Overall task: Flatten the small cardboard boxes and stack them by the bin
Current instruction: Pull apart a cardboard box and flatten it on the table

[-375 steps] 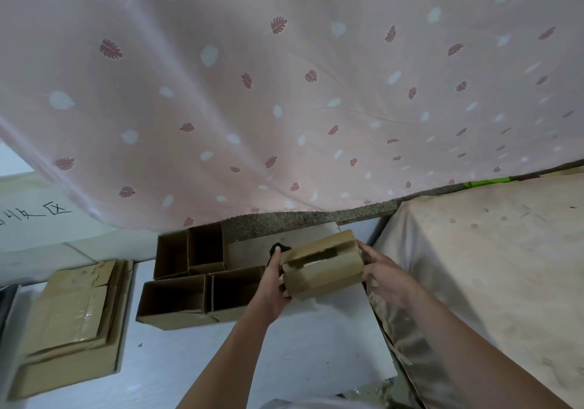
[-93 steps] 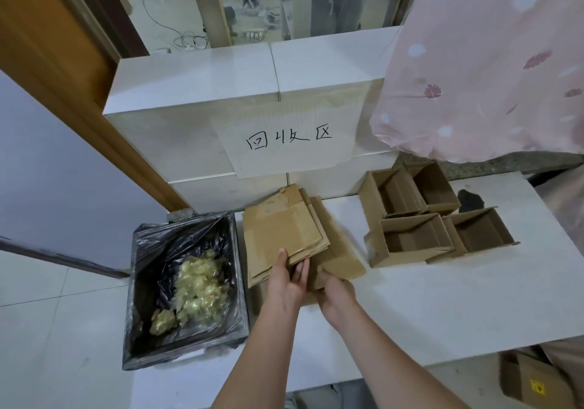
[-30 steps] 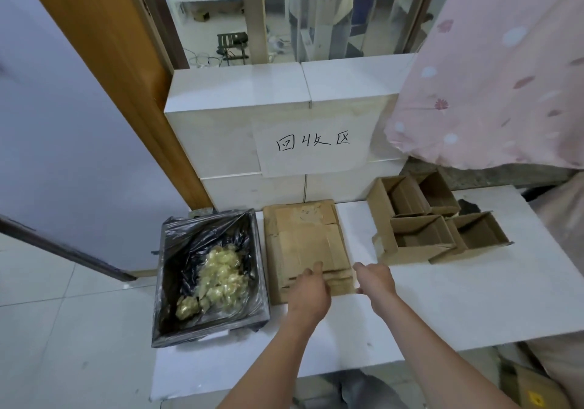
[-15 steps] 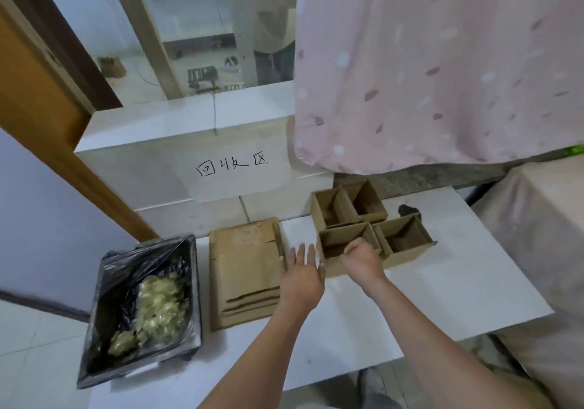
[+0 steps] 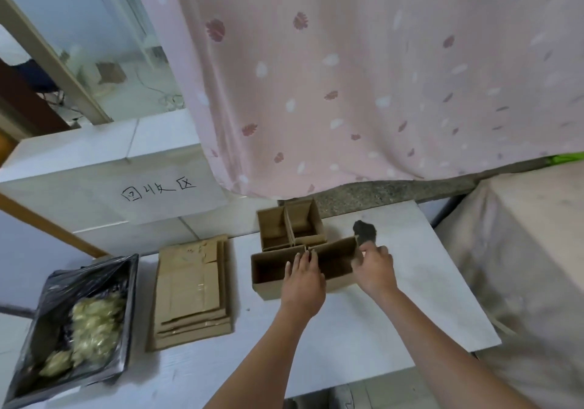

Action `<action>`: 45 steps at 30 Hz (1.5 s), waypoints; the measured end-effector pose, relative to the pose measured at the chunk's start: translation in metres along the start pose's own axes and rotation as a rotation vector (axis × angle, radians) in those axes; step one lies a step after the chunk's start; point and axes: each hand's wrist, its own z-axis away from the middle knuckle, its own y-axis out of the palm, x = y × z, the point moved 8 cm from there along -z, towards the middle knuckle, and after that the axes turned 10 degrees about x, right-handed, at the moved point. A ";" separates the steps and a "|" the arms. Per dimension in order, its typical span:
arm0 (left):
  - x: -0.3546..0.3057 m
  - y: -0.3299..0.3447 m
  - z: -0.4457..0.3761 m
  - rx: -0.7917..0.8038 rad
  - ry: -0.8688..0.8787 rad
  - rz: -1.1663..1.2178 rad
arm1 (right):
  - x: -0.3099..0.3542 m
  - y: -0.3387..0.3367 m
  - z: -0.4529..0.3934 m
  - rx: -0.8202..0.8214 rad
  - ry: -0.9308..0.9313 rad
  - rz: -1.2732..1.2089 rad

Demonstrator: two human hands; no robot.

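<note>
Centre frame, both hands are on the near-right open box (image 5: 331, 261): right hand (image 5: 374, 269) pinching its right wall, left hand (image 5: 303, 282) flat-fingered at its left edge. Flattened stack (image 5: 191, 291) lower left, beside the bin (image 5: 72, 323).

Two bare forearms reach forward from the bottom edge of the view, both extended away from the body and angled slightly toward each other. The left hand (image 5: 304, 279) is seen from the back, palm down, with its fingers (image 5: 302, 260) straight and held close together, pointing forward (the thumb is not clearly visible from this angle). The right hand (image 5: 374, 269) lies just beside it and a little further forward, wrist bent slightly inward; its fingers are curled and its thumb is tucked toward them in a pinching grip. The two hands are near each other but not touching. Neither arm wears a sleeve.
</note>
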 end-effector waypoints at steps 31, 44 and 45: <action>-0.032 0.014 -0.092 0.024 0.042 -0.084 | -0.043 0.025 -0.084 0.290 0.169 0.208; -0.105 0.036 -0.069 0.398 -0.359 1.362 | -0.053 -0.044 -0.041 0.138 -0.407 0.386; -0.109 0.039 -0.069 0.383 -0.369 1.375 | -0.057 -0.043 -0.035 0.165 -0.440 0.390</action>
